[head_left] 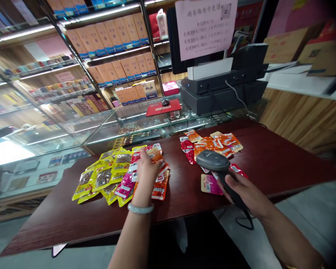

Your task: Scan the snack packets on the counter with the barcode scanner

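Observation:
My right hand (pixel 246 190) is wrapped round the handle of a black barcode scanner (pixel 212 160), whose head points left above the table. My left hand (pixel 148 168), a pale bangle on its wrist, is over the left pile with an orange snack packet (pixel 156 154) between thumb and fingers. Under and beside that hand lie yellow snack packets (pixel 103 177), magenta packets (pixel 125 185) and more orange packets (pixel 160 189). Beyond the scanner is a second pile of orange packets (pixel 212 142) with red packets (pixel 188 151) at its left. A purple packet (pixel 211 184) lies just below the scanner head.
The dark red table (pixel 280 157) meets a glass counter (pixel 145 125). On the counter are a black mouse (pixel 165 102) on a red mat (pixel 154 108), a black cash drawer (pixel 198 99) and a monitor with a pink notice (pixel 205 28). Shelves of boxes stand behind.

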Motion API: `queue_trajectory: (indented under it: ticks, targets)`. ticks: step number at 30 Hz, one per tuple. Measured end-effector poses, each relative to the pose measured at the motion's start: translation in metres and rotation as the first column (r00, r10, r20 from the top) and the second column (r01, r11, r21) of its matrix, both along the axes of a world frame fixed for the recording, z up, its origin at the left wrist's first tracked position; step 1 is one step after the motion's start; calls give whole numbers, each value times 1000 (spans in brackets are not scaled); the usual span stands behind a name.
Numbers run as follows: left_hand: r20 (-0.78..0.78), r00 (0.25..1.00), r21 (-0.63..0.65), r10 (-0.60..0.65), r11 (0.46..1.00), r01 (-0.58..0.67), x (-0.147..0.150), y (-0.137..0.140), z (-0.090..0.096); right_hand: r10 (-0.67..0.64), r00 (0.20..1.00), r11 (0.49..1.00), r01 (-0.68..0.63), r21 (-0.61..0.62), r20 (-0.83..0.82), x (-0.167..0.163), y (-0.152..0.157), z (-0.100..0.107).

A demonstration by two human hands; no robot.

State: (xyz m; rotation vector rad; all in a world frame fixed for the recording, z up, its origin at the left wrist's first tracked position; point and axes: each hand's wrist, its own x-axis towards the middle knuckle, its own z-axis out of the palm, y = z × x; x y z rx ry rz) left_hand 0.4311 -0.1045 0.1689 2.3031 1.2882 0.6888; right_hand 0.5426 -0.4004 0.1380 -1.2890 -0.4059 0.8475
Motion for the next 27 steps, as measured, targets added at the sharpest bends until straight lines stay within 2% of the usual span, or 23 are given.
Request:
queue_trajectory:
  ticks: [2, 4, 6, 8, 10, 12, 14, 17, 19, 21, 23, 25, 27]
  targets:
    - [-23, 995, 197, 97, 976, -90, -4, 2, 8, -32, 999, 999, 32, -7, -1, 7, -8, -4]
    - [-49, 998, 283, 29, 959, -14, 0, -10, 8, -50, 999, 998, 50, -39, 15, 12, -15, -9]
    - [-115, 976, 250, -185, 946, 209, 11, -34, 1, -59, 998, 996, 61, -70, 32, 13, -19, -12]
    - [-190, 895, 153, -403, 889, 432, 23, -63, -9, -50, 997, 995, 54, -79, 52, 11, -24, -13]
    - [-251, 808, 67, -533, 823, 564, 32, -92, -20, -31, 996, 996, 37, -79, 84, 8, -31, -13]
    - [-303, 751, 36, -586, 781, 624, 38, -115, -27, -26, 993, 996, 36, -80, 117, 5, -40, -13]
    - [-347, 727, 43, -593, 764, 644, 42, -131, -31, -35, 990, 995, 48, -92, 137, 2, -51, -13]
    - [-399, 703, 37, -588, 756, 654, 44, -140, -32, -39, 990, 990, 57, -126, 138, -1, -67, -16]
    - [-396, 684, -11, -612, 748, 663, 44, -137, -33, -35, 991, 987, 54, -151, 125, -4, -74, -19]
    - [-335, 694, -103, -637, 757, 645, 43, -130, -34, -24, 994, 985, 42, -166, 108, -6, -78, -22]
    - [-211, 733, -208, -647, 762, 613, 40, -118, -36, -2, 995, 986, 18, -163, 97, -9, -78, -24]
    - [-19, 771, -289, -636, 742, 605, 36, -105, -38, 29, 996, 989, -16, -150, 89, -11, -74, -25]
    - [210, 801, -357, -561, 718, 597, 33, -94, -39, 63, 994, 989, -51, -139, 88, -13, -66, -25]
